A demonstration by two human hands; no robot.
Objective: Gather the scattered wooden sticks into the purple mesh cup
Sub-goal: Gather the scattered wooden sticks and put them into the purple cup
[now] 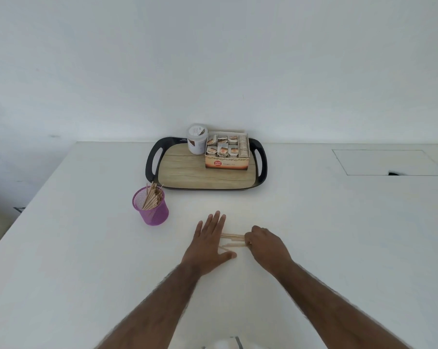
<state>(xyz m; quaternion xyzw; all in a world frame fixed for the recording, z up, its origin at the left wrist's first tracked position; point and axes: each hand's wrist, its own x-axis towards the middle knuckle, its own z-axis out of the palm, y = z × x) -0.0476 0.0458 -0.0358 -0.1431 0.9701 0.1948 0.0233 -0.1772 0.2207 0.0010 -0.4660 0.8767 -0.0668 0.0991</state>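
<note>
A purple mesh cup (151, 210) stands upright on the white table, left of centre, with several wooden sticks (152, 196) leaning inside it. A few loose wooden sticks (233, 239) lie flat on the table between my hands. My left hand (209, 244) lies flat with straight fingers, its edge against the left ends of the loose sticks. My right hand (264, 244) has its fingers curled over the right ends of those sticks, and the fingertips are hidden under the knuckles.
A black-handled tray (260, 157) with a wood-pattern base sits at the back of the white table (87, 248). On it stand a white jar (197, 138) and a box of sachets (226, 153). A rectangular hatch (386, 162) is set into the table at far right.
</note>
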